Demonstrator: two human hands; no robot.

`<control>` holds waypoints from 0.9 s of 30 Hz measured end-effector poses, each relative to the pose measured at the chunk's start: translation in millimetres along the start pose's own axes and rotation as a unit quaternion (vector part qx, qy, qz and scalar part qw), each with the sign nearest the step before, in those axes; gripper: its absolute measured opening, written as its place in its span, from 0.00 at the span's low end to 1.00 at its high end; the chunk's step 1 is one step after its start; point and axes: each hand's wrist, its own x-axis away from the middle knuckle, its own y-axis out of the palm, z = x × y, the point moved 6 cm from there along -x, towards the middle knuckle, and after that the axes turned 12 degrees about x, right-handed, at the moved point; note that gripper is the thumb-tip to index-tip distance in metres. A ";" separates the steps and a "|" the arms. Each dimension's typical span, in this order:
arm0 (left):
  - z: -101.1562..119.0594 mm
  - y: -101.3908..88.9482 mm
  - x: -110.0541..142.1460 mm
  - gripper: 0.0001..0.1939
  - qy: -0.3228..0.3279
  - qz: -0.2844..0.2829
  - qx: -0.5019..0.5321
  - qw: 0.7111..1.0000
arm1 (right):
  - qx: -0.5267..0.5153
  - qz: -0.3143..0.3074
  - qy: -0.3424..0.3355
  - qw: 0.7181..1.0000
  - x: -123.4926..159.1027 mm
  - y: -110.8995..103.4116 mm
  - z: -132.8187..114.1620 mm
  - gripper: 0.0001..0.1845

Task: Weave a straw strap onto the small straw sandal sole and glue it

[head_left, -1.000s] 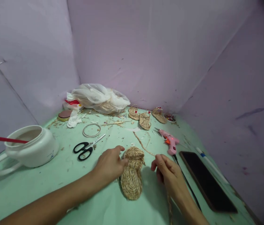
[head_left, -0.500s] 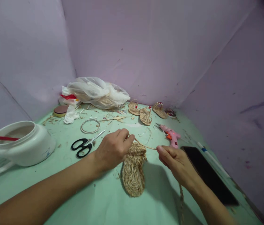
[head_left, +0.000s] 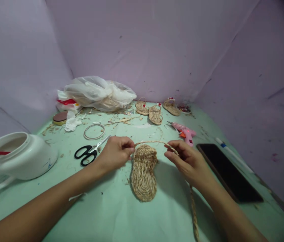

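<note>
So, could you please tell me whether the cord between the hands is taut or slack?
Slack: the cord arches between the left hand and the right hand instead of running straight.

Item: sole-shaped piece (head_left: 144,178), straw-coloured, of twisted fibre in close concentric rows. Waisted outline, rounded near end, stray fibres at the right edge. Lies flat on the green tabletop (head_left: 106,215), lengthwise to the viewer.
Item: twisted cord (head_left: 152,142), matching colour. Arches from the left hand (head_left: 118,151) to the right hand (head_left: 188,161), just by the piece's far end; a further length hangs below the right wrist.
</note>
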 end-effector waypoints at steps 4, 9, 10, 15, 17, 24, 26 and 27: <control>-3.6 2.4 0.6 0.02 -0.054 0.020 0.030 0.998 | 0.027 0.005 -0.020 0.999 -3.6 -3.1 4.6 0.09; -3.8 -0.3 0.7 0.01 -0.061 0.039 -0.001 0.997 | 0.077 -0.065 -0.037 0.994 -5.3 -2.1 9.1 0.10; -4.9 -0.8 0.3 0.01 -0.060 0.039 -0.007 0.997 | 0.096 -0.072 -0.033 0.992 -5.0 -3.3 10.3 0.10; -12.5 0.2 -1.8 0.02 -0.054 0.032 -0.046 0.997 | 0.099 -0.133 -0.007 0.986 -0.8 -5.2 14.6 0.09; -14.9 2.5 -1.9 0.02 -0.053 0.026 -0.049 0.997 | 0.052 -0.157 -0.001 0.986 0.6 -2.4 15.0 0.09; -20.0 7.9 -1.0 0.02 -0.091 0.017 -0.006 0.996 | 0.029 -0.130 0.046 0.990 -1.7 1.1 19.8 0.05; -20.0 8.2 -1.0 0.02 -0.093 0.014 -0.003 0.996 | 0.044 -0.127 0.040 0.990 -2.0 2.9 18.6 0.05; -19.6 8.3 -1.1 0.02 -0.089 0.013 -0.007 0.996 | 0.053 -0.126 0.037 0.990 -1.9 4.3 18.1 0.05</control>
